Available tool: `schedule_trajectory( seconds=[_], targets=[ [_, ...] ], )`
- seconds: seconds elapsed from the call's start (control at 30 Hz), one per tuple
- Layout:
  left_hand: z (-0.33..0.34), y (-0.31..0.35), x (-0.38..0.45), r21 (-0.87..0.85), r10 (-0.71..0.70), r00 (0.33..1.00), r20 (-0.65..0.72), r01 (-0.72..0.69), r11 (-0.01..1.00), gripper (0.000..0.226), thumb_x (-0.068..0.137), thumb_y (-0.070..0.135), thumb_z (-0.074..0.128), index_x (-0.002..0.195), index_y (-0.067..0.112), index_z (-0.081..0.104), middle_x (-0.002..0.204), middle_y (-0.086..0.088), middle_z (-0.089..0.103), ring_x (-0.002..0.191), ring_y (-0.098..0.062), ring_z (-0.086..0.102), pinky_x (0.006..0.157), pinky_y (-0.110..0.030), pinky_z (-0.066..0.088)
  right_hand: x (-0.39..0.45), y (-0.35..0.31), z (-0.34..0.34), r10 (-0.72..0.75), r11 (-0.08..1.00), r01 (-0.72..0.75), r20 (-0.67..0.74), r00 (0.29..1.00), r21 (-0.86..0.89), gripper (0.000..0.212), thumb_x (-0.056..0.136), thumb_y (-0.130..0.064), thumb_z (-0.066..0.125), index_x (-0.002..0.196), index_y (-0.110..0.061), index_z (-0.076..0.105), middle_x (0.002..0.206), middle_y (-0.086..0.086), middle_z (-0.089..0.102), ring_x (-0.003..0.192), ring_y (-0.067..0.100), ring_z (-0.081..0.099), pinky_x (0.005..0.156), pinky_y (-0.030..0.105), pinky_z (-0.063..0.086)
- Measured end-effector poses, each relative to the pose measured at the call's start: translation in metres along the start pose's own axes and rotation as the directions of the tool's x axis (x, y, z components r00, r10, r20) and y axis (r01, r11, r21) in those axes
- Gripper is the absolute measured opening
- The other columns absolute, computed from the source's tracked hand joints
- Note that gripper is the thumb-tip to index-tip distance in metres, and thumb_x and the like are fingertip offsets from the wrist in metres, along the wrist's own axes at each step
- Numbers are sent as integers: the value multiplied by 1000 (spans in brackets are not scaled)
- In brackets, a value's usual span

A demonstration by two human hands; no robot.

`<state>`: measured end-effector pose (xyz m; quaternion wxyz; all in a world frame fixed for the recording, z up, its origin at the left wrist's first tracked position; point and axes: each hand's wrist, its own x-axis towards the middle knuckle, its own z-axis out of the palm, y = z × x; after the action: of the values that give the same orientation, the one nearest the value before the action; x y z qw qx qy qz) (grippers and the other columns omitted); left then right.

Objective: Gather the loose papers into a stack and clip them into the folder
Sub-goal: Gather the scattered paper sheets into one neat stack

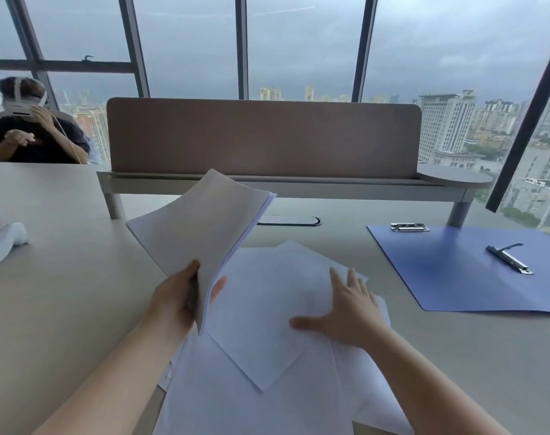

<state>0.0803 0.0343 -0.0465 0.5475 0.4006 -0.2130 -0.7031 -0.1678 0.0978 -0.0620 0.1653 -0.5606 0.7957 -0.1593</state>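
Note:
My left hand point(178, 298) grips a stack of white papers point(201, 227) by its near corner and holds it tilted above the desk. Several loose white sheets point(261, 309) lie fanned out on the desk in front of me. My right hand point(345, 312) rests flat on them, fingers spread, holding nothing. The blue folder point(462, 271) lies open on the desk to the right, apart from both hands. It has a metal clip point(408, 227) at its far edge and a second long clip point(509, 259) near its middle.
A brown desk divider point(261, 136) on a low shelf runs across the back of the desk. A white object point(3, 243) lies at the left edge. Another person with a headset point(32, 124) sits at the far left. A cable slot point(287, 220) is behind the papers.

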Motion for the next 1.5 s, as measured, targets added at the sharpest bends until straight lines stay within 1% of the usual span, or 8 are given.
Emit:
schedule_trajectory(
  seconds=[0.07, 0.17, 0.27, 0.37, 0.53, 0.7, 1.0, 1.5],
  targets=[
    [4, -1, -1, 46, 27, 1000, 12, -27, 999, 15, 102, 17, 50, 91, 10, 58, 65, -17, 68, 61, -18, 62, 66, -36, 62, 5, 1, -10, 111, 916, -45, -144, 983, 398, 126, 59, -74, 75, 158, -23, 16, 166, 5, 15, 152, 23, 18, 119, 43, 26],
    [8, -1, -3, 62, 45, 999, 11, -46, 997, 15, 102, 17, 49, 95, 9, 59, 113, -25, 57, 54, -23, 54, 102, -56, 46, 12, 4, -29, 324, 415, -63, -82, 943, 908, 93, 73, -50, 82, 149, -18, 40, 141, 0, 44, 124, 24, 48, 105, 39, 40],
    [10, -3, -3, 65, 38, 999, 8, -38, 997, 20, 103, 18, 47, 94, 4, 59, 53, -11, 69, 33, -15, 56, 99, -53, 46, 14, 7, -37, 375, -7, -71, 69, 924, 997, 52, 79, -38, 80, 118, -9, 61, 117, 5, 46, 102, 24, 51, 102, 46, 49],
    [12, -6, -3, 48, 40, 999, -11, -40, 998, 22, 103, 17, 48, 89, 5, 61, 55, 1, 72, 40, -13, 65, 95, -51, 47, 17, 7, -30, 352, -172, -62, 120, 928, 983, 33, 78, -28, 82, 96, -10, 62, 107, 3, 53, 97, 27, 61, 94, 56, 54],
    [9, -8, 5, 44, 35, 999, 1, -35, 998, 16, 100, 16, 54, 89, 8, 64, 64, 1, 76, 51, -13, 71, 98, -52, 48, 14, -1, -8, 209, 90, -142, 121, 970, 986, 21, 81, 0, 74, 96, -7, 62, 99, 18, 72, 84, 32, 69, 78, 44, 61],
    [2, -4, 12, 128, 52, 998, 34, -56, 990, 16, 97, 19, 58, 97, 6, 68, 81, -5, 78, 69, -21, 75, 100, -48, 49, 14, -5, 5, 48, 765, 15, -80, 996, 644, 24, 82, -5, 66, 101, -19, 65, 88, 4, 69, 78, 28, 67, 65, 35, 55],
    [-3, 14, 1, 428, 46, 983, 178, -120, 896, 26, 89, 21, 65, 112, 10, 73, 106, -15, 75, 94, -34, 73, 90, -49, 55, 11, 5, -23, -36, 253, -57, 68, 997, 966, 15, 91, -2, 63, 103, -3, 71, 87, 10, 75, 71, 24, 70, 67, 33, 59],
    [0, 7, -2, 631, 316, 834, 452, -550, 548, 41, 91, 4, 64, 124, 29, 62, 114, 10, 74, 103, -11, 71, 90, -34, 54, 4, -5, -18, -55, 316, -61, 83, 995, 947, 26, 97, -16, 54, 103, -7, 77, 89, 7, 72, 77, 23, 68, 75, 37, 57]
  ],
)
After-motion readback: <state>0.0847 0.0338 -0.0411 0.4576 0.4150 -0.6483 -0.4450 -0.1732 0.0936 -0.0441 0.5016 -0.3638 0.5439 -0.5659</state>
